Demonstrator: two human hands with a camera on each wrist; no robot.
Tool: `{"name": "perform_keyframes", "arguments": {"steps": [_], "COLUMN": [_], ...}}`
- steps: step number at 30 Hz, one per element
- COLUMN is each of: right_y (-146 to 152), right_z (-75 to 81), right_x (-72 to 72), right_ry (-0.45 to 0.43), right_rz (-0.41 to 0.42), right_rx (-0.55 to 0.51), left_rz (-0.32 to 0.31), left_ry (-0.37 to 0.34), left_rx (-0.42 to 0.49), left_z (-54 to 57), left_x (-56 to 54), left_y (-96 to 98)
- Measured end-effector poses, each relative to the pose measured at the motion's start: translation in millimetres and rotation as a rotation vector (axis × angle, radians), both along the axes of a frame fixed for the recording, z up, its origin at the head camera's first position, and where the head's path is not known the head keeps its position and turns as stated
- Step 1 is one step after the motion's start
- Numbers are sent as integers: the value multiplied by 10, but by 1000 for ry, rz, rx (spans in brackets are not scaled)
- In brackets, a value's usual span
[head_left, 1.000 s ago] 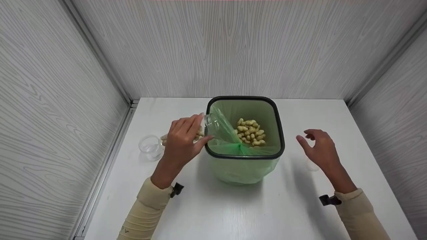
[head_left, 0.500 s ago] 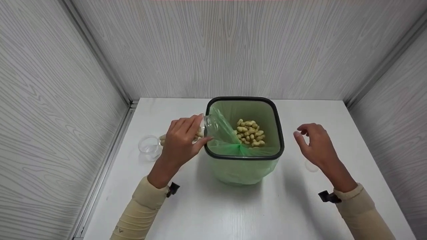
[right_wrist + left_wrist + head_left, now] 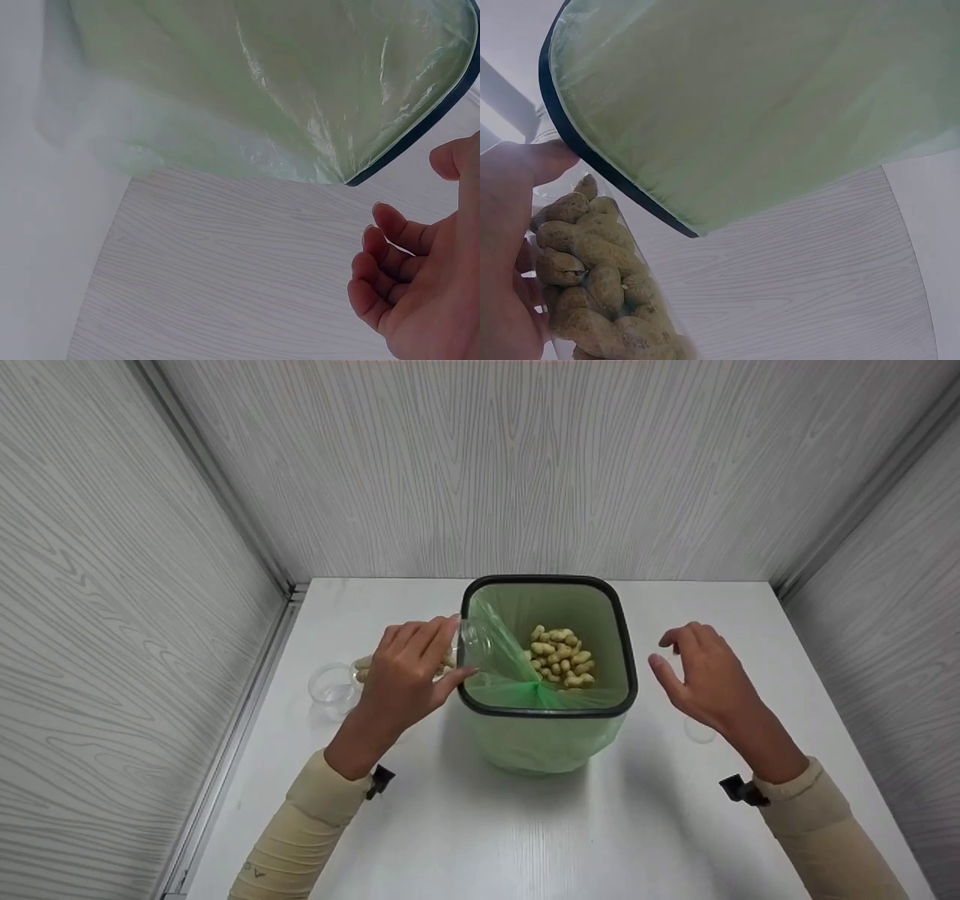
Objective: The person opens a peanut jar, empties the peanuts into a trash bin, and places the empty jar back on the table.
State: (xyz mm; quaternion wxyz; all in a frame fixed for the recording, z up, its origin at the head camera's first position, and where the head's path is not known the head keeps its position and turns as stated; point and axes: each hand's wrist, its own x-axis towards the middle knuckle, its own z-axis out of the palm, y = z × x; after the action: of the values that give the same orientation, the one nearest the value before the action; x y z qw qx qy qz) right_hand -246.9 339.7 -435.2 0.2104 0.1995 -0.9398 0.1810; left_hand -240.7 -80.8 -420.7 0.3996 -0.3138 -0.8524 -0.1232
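My left hand point(image 3: 401, 679) grips a clear jar point(image 3: 474, 641) of unshelled peanuts, tipped on its side with its mouth over the left rim of the bin. In the left wrist view, peanuts point(image 3: 600, 277) fill the jar's body, and the thumb lies at the bin's black rim point(image 3: 615, 178). The bin point(image 3: 547, 712) has a green bag liner point(image 3: 551, 742); a heap of peanuts point(image 3: 562, 656) lies inside. Just right of the bin, my right hand point(image 3: 701, 679) hovers with loosely bent fingers and nothing in them, apart from the rim in the right wrist view.
A clear round container point(image 3: 330, 686) stands on the white table point(image 3: 525, 840) left of my left hand. A clear disc, like a lid point(image 3: 700, 729), lies below my right hand. Wood-grain panels point(image 3: 480, 472) enclose the table at the back and sides.
My right hand has moved left and away from me, nearer the bin. The left hand keeps the tipped jar at the rim, its forearm swung slightly left. The heap in the bin looks the same.
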Motion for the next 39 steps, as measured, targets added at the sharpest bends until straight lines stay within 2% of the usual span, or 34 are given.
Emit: {"name": "perform_keyframes", "arguments": {"steps": [12, 20, 30, 39], "right_y": [-163, -226, -287, -332], "right_z": [154, 207, 260, 304], "right_x": [-38, -57, -109, -167], "right_ry": [36, -14, -75, -16], "right_rz": [96, 110, 101, 122], "right_rx": [114, 166, 266, 355], "left_rz": [7, 24, -9, -18], "left_ry": [60, 51, 86, 120], "left_rx": [-87, -153, -199, -245], "left_z": [80, 125, 184, 258], "left_x": [5, 12, -17, -57], "left_y": [-28, -33, -23, 2]}}
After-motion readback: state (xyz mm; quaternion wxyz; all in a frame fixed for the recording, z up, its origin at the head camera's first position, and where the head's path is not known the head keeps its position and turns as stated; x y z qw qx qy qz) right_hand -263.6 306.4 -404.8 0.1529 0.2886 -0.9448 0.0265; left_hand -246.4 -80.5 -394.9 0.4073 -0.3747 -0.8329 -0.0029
